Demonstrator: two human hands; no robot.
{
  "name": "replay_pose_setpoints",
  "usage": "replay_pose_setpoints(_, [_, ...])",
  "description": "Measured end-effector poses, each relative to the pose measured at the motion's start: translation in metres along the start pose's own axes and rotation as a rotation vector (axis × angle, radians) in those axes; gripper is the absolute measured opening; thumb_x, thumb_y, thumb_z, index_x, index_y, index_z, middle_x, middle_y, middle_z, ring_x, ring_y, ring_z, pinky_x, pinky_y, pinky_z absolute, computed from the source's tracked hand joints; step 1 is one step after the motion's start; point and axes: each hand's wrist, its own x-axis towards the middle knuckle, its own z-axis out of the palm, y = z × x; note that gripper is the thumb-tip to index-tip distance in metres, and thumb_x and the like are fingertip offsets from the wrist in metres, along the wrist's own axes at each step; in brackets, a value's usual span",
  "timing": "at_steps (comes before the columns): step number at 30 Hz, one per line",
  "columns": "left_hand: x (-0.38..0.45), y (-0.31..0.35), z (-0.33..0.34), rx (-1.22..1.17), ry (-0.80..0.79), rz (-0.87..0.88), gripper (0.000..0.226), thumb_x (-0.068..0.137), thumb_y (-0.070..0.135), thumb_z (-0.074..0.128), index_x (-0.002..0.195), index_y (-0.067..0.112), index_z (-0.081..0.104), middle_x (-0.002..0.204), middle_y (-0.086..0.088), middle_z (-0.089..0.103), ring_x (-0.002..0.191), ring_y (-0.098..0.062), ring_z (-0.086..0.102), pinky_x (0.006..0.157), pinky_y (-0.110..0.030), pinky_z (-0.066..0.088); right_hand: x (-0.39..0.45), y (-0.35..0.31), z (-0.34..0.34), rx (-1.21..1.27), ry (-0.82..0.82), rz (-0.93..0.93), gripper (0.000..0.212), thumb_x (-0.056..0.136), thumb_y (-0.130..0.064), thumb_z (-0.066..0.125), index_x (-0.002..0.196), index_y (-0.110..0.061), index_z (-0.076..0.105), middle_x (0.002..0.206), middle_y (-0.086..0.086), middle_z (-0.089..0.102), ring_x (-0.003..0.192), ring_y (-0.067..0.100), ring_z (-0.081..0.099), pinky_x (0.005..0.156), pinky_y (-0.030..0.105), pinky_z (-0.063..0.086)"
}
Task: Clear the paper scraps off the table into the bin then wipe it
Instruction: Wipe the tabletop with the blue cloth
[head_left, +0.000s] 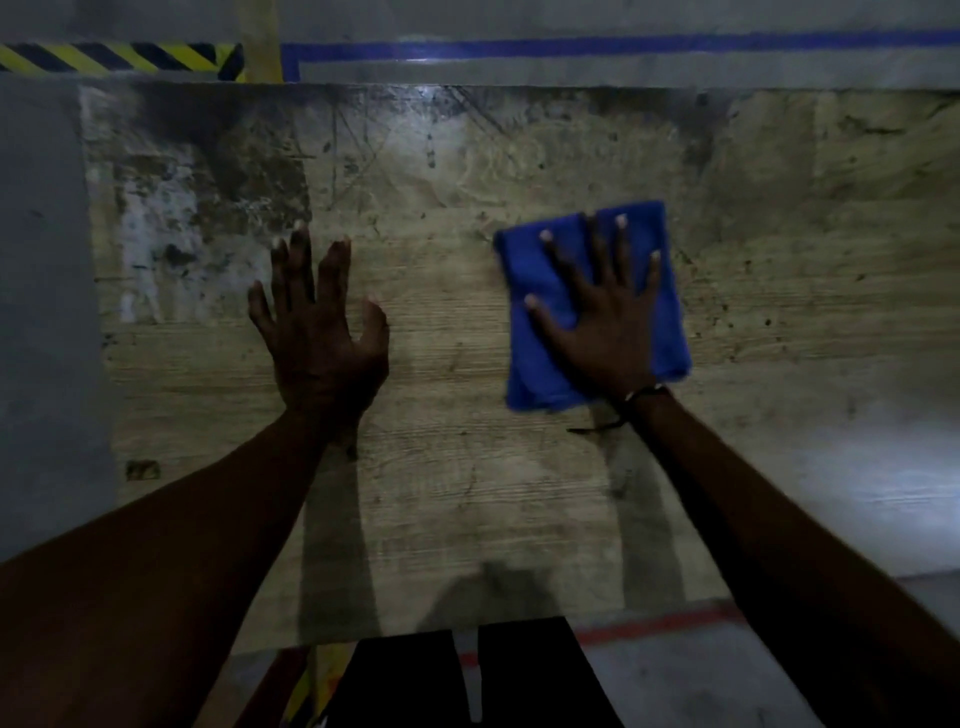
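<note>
Table (467, 493) fills most of the view: a worn, wood-grain top, scuffed and stained, with dark smears and pale patches toward ten o'clock and scratches near twelve. No paper scraps show on the part in sight, and no bin appears anywhere in the frame, so the clearing step looks to be done and the wiping step seems to be the one in hand. Beyond the far edge lies a grey floor with blue tape (597, 47) at one o'clock and yellow-and-black hazard tape (119, 58) at eleven; a red floor line (654, 626) runs past the near edge at five o'clock

Cloth (535, 374), a folded blue one with a soft nap, lies flat on the top at about two o'clock from the middle, its near corners a little rumpled. The right hand (602, 322) rests on it with fingers straight and spread, palm down, pressing rather than gripping, so nothing is clenched. A thin dark cord hangs at that wrist

The left hand (317, 343) sits at about ten o'clock, well apart from the cloth, fingers straight and splayed, holding nothing; whether it touches the top or hovers just above cannot be told

As a judgement, the next move calls for steady downward pressure and sweeping strokes toward the stained area at ten o'clock, with the free hand kept out of the cloth's path
</note>
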Motion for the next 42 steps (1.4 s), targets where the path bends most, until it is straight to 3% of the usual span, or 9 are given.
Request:
replay_pose_setpoints(6, [0.002,-0.008,0.003,0.011,-0.02,0.033,0.073,0.096,0.05,0.05,0.164,0.034,0.028,0.176,-0.003,0.012,0.163,-0.025,0.008,0.128,-0.058,0.007,0.086,-0.008,-0.005,0.027,0.085,0.275,0.079,0.098,-0.083,0.026,0.165,-0.043,0.023,0.177,0.005,0.014,0.163,0.035,0.008,0.125,0.069,0.006])
replay_pose_setpoints(9, [0.002,-0.005,0.002,0.001,-0.014,0.024,0.073,0.096,0.047,0.052,0.164,0.033,0.028,0.176,-0.002,0.012,0.163,-0.024,0.007,0.128,-0.058,0.007,0.057,-0.051,0.002,0.022,0.091,0.134,0.077,0.099,-0.08,0.03,0.165,-0.039,0.029,0.175,0.009,0.019,0.162,0.038,0.012,0.124,0.069,0.007])
replay_pose_setpoints(13, [0.0,-0.001,0.0,-0.004,-0.004,0.006,0.071,0.097,0.045,0.054,0.163,0.034,0.029,0.176,0.0,0.014,0.163,-0.023,0.009,0.128,-0.058,0.008,-0.04,-0.066,0.0,0.098,-0.043,-0.083,0.077,0.099,-0.077,0.038,0.165,-0.042,0.023,0.177,0.002,0.007,0.164,0.032,-0.001,0.125,0.068,0.002])
replay_pose_setpoints(17, [-0.001,-0.001,0.0,0.009,0.009,0.004,0.071,0.098,0.046,0.053,0.163,0.037,0.028,0.176,0.0,0.014,0.163,-0.022,0.009,0.128,-0.057,0.009,-0.069,-0.006,-0.006,0.034,-0.045,0.046,0.077,0.099,-0.078,0.038,0.165,-0.044,0.021,0.178,-0.001,0.007,0.164,0.031,0.0,0.125,0.068,0.006])
replay_pose_setpoints(23, [0.0,-0.001,-0.001,-0.013,0.008,0.013,0.071,0.096,0.046,0.054,0.163,0.035,0.03,0.176,0.0,0.015,0.163,-0.023,0.01,0.128,-0.057,0.007,0.033,0.007,-0.007,0.022,0.041,0.28,0.078,0.099,-0.083,0.027,0.166,-0.043,0.021,0.177,0.005,0.013,0.163,0.036,0.008,0.124,0.07,0.009])
replay_pose_setpoints(26, [-0.001,-0.001,-0.001,-0.012,0.003,0.01,0.072,0.096,0.047,0.054,0.163,0.035,0.031,0.176,-0.001,0.016,0.163,-0.024,0.01,0.128,-0.057,0.008,0.037,-0.043,-0.001,0.021,0.067,0.197,0.078,0.1,-0.081,0.026,0.165,-0.04,0.026,0.176,0.008,0.018,0.162,0.038,0.012,0.123,0.07,0.01])
replay_pose_setpoints(31, [-0.002,-0.002,-0.001,0.026,0.004,0.017,0.073,0.098,0.048,0.052,0.165,0.036,0.026,0.176,-0.001,0.014,0.163,-0.024,0.009,0.129,-0.057,0.009,-0.07,-0.095,0.003,0.121,-0.064,-0.098,0.076,0.099,-0.076,0.04,0.165,-0.041,0.026,0.177,0.003,0.01,0.164,0.033,0.002,0.124,0.07,0.006])
replay_pose_setpoints(35, [0.0,-0.003,-0.001,0.005,0.003,0.015,0.071,0.098,0.048,0.053,0.164,0.033,0.031,0.175,-0.003,0.017,0.162,-0.026,0.013,0.128,-0.058,0.01,-0.107,-0.043,-0.001,0.07,-0.088,0.013,0.076,0.099,-0.077,0.04,0.165,-0.045,0.022,0.178,0.0,0.007,0.164,0.031,-0.001,0.125,0.068,0.005])
replay_pose_setpoints(42, [-0.002,-0.001,-0.001,0.003,0.017,0.012,0.071,0.098,0.048,0.053,0.163,0.035,0.03,0.176,0.0,0.016,0.163,-0.022,0.009,0.129,-0.057,0.008,0.009,-0.034,-0.001,0.031,0.016,0.27,0.078,0.1,-0.081,0.022,0.167,-0.041,0.018,0.177,0.006,0.011,0.163,0.036,0.006,0.124,0.07,0.008])
